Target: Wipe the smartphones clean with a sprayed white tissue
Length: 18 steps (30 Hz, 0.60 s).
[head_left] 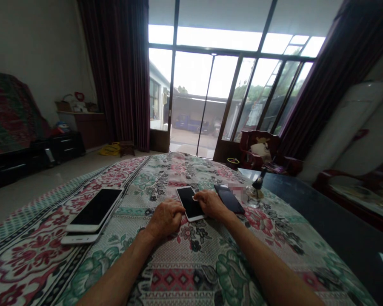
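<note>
A white-framed smartphone (189, 199) with a dark screen lies flat on the flowered tablecloth, between my two hands. My left hand (166, 217) is closed, its fingers curled and fingertips against the phone's lower left edge. Over the right part of the screen, my right hand (211, 205) is closed with fingers pressed together. A tiny pale spot shows at its fingertips, too small to name. Just right of that hand lies a dark phone (230, 199). To the left, one white phone (95, 208) rests partly on top of another white phone (79, 239), screen up.
A small glass container with a dark upright top (257, 189) stands on the tablecloth (191, 263) at the right. Beyond it is a dark table surface (287, 191). A wooden chair (258, 148), glass doors (204, 97) and purple curtains (118, 72) are farther back.
</note>
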Each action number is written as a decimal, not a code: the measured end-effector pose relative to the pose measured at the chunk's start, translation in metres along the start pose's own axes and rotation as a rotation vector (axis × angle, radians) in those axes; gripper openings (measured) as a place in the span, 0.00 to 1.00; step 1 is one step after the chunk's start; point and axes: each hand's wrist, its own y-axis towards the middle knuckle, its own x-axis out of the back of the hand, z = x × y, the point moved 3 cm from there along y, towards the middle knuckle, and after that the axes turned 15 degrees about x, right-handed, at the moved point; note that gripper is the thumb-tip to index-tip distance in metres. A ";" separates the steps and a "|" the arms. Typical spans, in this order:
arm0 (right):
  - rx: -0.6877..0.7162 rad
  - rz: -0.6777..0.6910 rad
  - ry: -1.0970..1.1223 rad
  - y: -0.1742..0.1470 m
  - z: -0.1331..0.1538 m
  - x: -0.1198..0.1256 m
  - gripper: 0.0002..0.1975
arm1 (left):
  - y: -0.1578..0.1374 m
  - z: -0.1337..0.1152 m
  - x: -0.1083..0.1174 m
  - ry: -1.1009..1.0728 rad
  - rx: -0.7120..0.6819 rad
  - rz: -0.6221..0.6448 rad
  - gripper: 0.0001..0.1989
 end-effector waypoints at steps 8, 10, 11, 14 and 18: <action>-0.084 0.023 -0.039 0.002 0.009 0.003 0.18 | -0.001 -0.001 0.001 0.041 -0.004 0.044 0.18; -0.067 0.008 -0.030 0.003 0.010 0.003 0.17 | -0.002 -0.002 0.001 0.036 -0.031 0.049 0.18; -0.050 -0.003 -0.021 0.003 0.010 0.002 0.17 | -0.002 -0.003 0.000 0.044 -0.032 0.043 0.17; 0.021 -0.026 0.024 0.004 0.010 0.000 0.17 | -0.004 -0.005 -0.003 0.094 -0.020 0.023 0.14; 0.122 -0.045 0.106 0.005 0.018 -0.001 0.16 | -0.006 -0.009 -0.001 0.146 -0.034 -0.021 0.11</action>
